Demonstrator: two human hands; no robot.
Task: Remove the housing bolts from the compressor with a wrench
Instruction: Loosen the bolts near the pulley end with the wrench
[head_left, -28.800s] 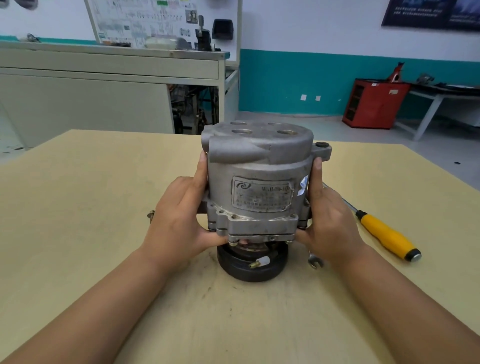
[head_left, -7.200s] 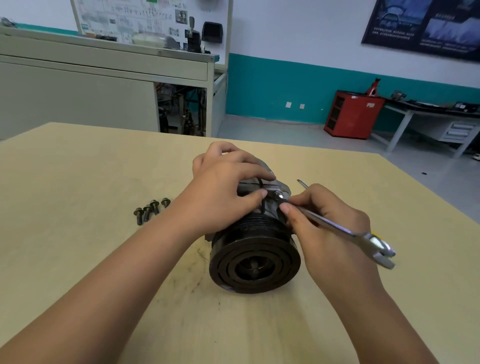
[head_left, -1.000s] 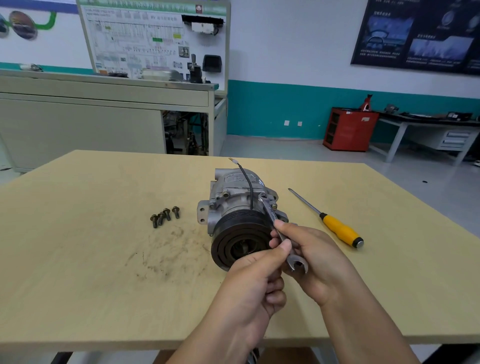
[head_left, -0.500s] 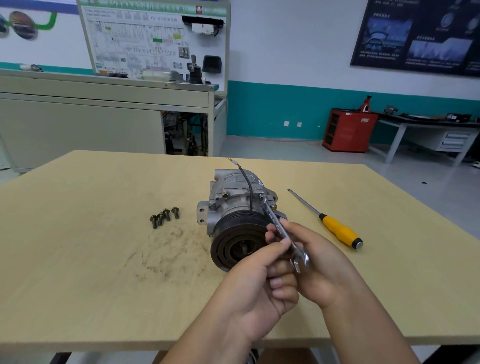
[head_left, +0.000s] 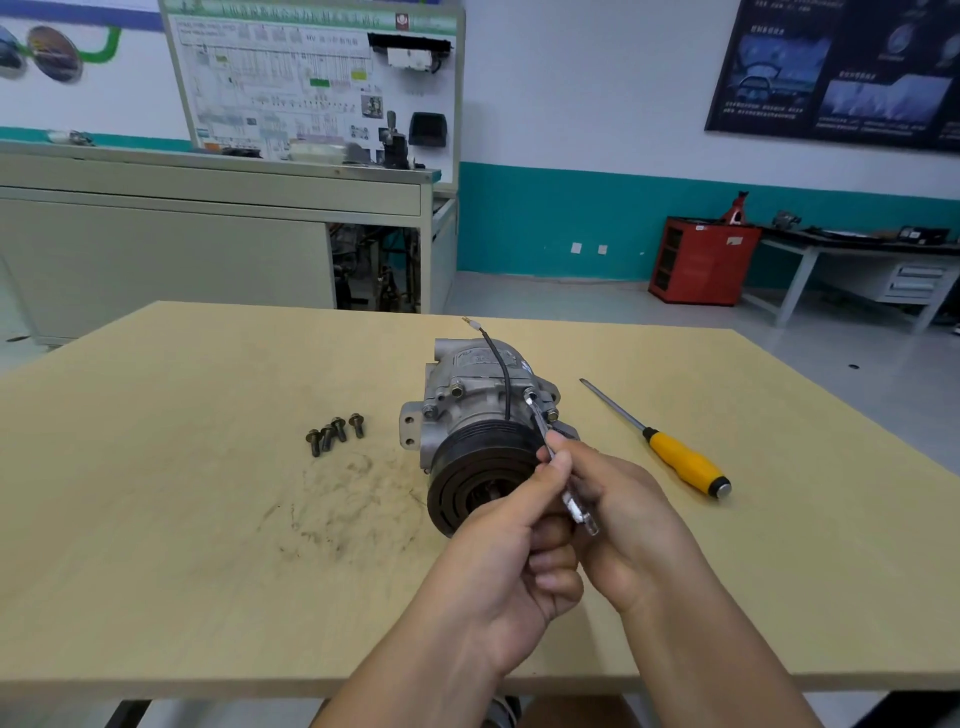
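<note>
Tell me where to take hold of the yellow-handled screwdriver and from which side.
Probably best: grip the yellow handle, coming from above with fingers across it. The screwdriver lies flat on the table, right of the compressor; the handle is its thickest part and points toward the person, while the shaft points away.

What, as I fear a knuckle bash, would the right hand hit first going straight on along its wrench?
Probably the compressor, by the bolt that the wrench sits on; the right hand looks close, though depth is unclear.
</note>
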